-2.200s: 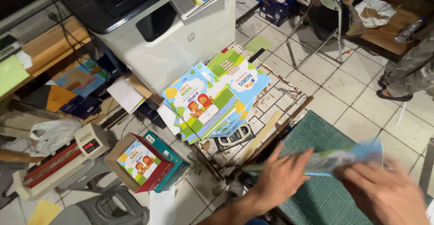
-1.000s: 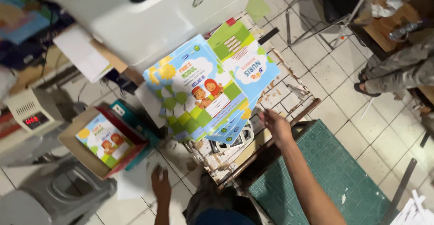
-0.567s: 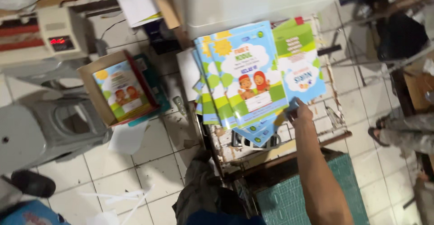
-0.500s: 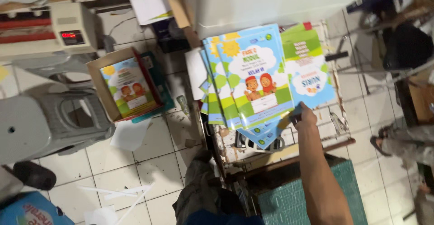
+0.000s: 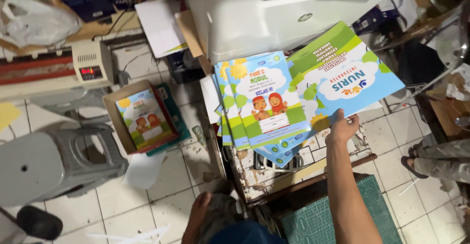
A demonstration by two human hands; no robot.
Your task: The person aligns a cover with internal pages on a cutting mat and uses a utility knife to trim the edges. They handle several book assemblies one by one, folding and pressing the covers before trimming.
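white tiled floor, right hand gripping booklet, printer behind

Two hands; one printer; one stool.

White tiled floor lies below my fingers. A grey plastic stool stands far to my left. Ahead sits a big white printer.

The right hand has lifted one green-and-blue booklet off the stack, holding it raised.
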